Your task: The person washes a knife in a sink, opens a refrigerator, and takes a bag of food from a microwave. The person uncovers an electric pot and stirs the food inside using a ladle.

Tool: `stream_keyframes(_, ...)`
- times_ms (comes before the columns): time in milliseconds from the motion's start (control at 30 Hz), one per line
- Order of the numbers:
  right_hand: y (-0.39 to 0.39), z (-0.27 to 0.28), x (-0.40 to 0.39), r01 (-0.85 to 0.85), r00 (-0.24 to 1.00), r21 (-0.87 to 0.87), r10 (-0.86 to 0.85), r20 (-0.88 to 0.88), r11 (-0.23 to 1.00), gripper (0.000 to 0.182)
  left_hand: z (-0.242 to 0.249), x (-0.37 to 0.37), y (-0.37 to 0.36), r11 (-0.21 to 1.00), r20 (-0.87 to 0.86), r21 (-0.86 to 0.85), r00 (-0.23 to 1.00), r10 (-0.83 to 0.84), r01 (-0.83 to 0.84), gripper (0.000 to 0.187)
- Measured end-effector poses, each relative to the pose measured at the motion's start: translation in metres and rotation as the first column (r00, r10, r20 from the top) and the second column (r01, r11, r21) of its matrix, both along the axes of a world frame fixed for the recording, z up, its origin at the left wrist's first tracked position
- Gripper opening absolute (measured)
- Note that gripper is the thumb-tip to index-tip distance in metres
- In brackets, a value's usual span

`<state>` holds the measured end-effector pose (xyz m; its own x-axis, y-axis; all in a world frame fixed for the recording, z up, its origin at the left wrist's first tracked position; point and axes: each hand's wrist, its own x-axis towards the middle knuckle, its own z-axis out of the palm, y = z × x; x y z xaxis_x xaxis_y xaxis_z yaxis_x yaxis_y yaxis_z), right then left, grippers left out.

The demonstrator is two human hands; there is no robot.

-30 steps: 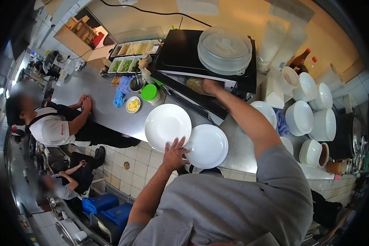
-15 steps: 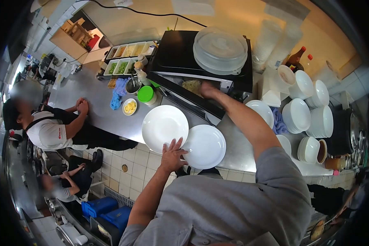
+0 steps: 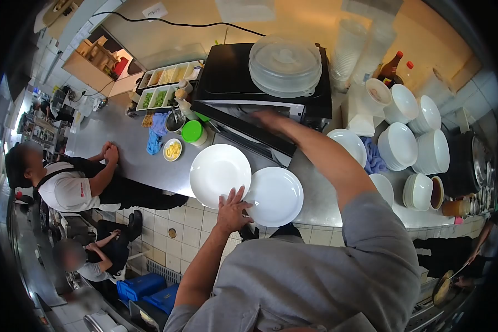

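Observation:
My left hand [image 3: 233, 213] rests with spread fingers across the meeting rims of two white plates. The left plate [image 3: 218, 171] and the right plate [image 3: 276, 195] lie side by side at the counter's front edge, both bare. My right hand [image 3: 268, 119] reaches through the partly open door [image 3: 243, 130] of a black microwave [image 3: 227, 72]. Its fingers are blurred and partly hidden behind the door, so I cannot see whether they hold anything. A clear plastic cover [image 3: 285, 65] sits on the microwave.
Left of the plates are a green-lidded tub [image 3: 193, 133], a small bowl of yellow pieces [image 3: 172, 149] and blue cloths [image 3: 155, 141]. Stacked white bowls [image 3: 398, 146] stand at the right. A co-worker [image 3: 66, 182] leans at the counter's left; another person [image 3: 102, 254] sits behind.
My right hand has moved left inside the microwave. The pale yellowish-green item seen beside it earlier no longer shows clearly. The left hand stays on the plates, and the view has shifted slightly.

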<state>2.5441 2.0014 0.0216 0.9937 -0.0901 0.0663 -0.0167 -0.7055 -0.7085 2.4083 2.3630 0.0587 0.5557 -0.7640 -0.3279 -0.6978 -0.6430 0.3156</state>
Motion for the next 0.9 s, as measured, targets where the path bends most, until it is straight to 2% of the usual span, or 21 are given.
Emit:
stream_keyframes(67,-0.002,0.022,0.014,-0.171,0.974,-0.355,0.104,-0.202,0.919,0.029,0.0,0.002,-0.001,1.0,-0.007,0.009,1.0,0.001,-0.001,0.055)
stream_keyframes(100,0.001,0.03,0.015,-0.164,0.976,-0.353,0.098,-0.196,0.921,0.029,0.0,0.004,-0.001,1.0,-0.001,0.012,1.0,-0.005,0.005,0.055)
stream_keyframes(167,0.009,0.049,0.004,-0.135,0.94,-0.357,0.005,-0.342,0.924,0.028,-0.001,0.001,0.0,1.0,0.005,0.013,1.0,-0.016,0.016,0.056)
stream_keyframes(200,0.006,0.061,-0.01,-0.132,0.961,-0.278,0.054,-0.271,0.952,0.022,-0.001,0.001,-0.001,1.0,-0.003,0.012,1.0,-0.02,0.02,0.056)
stream_keyframes(233,0.004,0.079,-0.028,-0.131,0.958,-0.278,0.05,-0.282,0.952,0.022,-0.001,0.002,-0.001,1.0,0.015,-0.015,1.0,-0.026,0.026,0.056)
stream_keyframes(267,0.002,0.096,-0.046,-0.047,0.964,-0.056,0.031,-0.263,0.997,0.02,-0.001,0.001,0.0,0.999,0.029,-0.041,0.999,-0.031,0.032,0.057)
stream_keyframes(300,-0.002,0.102,-0.06,0.037,0.97,0.167,0.005,-0.244,0.985,0.018,-0.001,0.001,0.0,0.998,0.019,-0.043,0.999,-0.033,0.033,0.057)
stream_keyframes(333,-0.007,0.096,-0.07,0.1,0.976,0.284,-0.039,-0.212,0.954,0.011,-0.001,0.002,-0.001,0.999,0.026,-0.03,0.999,-0.033,0.034,0.059)
stream_keyframes(367,-0.005,0.105,-0.084,0.111,0.974,0.284,-0.048,-0.22,0.952,0.011,-0.001,0.002,-0.001,0.999,0.032,-0.013,0.999,-0.039,0.04,0.061)
stream_keyframes(433,-0.006,0.122,-0.116,0.26,0.95,0.601,-0.09,-0.298,0.756,0.009,0.002,0.005,-0.005,0.998,0.004,0.019,0.998,-0.059,0.059,0.063)
stream_keyframes(467,-0.006,0.118,-0.126,0.229,0.967,0.498,-0.135,-0.218,0.837,0.009,0.005,0.005,-0.007,0.998,-0.009,0.021,0.999,-0.053,0.053,0.064)
stream_keyframes(500,-0.005,0.119,-0.14,0.251,0.962,0.498,-0.157,-0.223,0.83,0.009,0.01,0.006,-0.009,0.999,-0.022,0.024,0.999,-0.045,0.046,0.064)
stream_keyframes(567,-0.001,0.132,-0.168,0.309,0.946,0.153,-0.32,0.051,0.939,0.009,0.015,0.015,-0.024,0.995,-0.023,0.031,0.996,-0.092,0.093,0.063)
stream_keyframes(600,0.004,0.137,-0.184,0.421,0.896,0.163,-0.438,0.078,0.892,0.01,0.011,0.021,-0.033,0.986,-0.055,-0.16,0.997,-0.055,0.046,0.06)
stream_keyframes(633,0.005,0.137,-0.196,0.441,0.887,0.159,-0.456,0.075,0.883,0.01,0.009,0.027,-0.045,0.94,-0.098,-0.341,0.995,-0.021,-0.014,0.057)
stream_keyframes(667,0.004,0.135,-0.209,0.514,0.841,0.183,-0.534,0.084,0.838,0.011,0.014,0.032,-0.061,0.809,-0.271,-0.572,0.962,-0.029,-0.136,0.053)
stream_keyframes(700,0.005,0.133,-0.224,0.582,0.788,0.208,-0.608,0.092,0.786,0.012,0.032,0.033,-0.081,0.758,-0.314,-0.617,0.949,0.01,-0.212,0.047)
stream_keyframes(767,0.011,0.133,-0.253,0.637,0.751,0.174,-0.656,0.077,0.751,0.012,0.039,0.043,-0.116,0.603,-0.685,-0.578,0.728,0.007,-0.55,0.043)
stream_keyframes(833,0.017,0.122,-0.282,0.597,0.743,0.46,-0.669,-0.009,0.657,0.013,0.051,0.056,-0.139,0.646,-0.607,-0.583,0.793,0.056,-0.492,0.042)
stream_keyframes(900,0.033,0.139,-0.31,0.58,0.741,0.514,-0.672,-0.011,0.632,0.014,0.04,0.066,-0.156,0.685,-0.563,-0.567,0.823,0.083,-0.457,0.043)
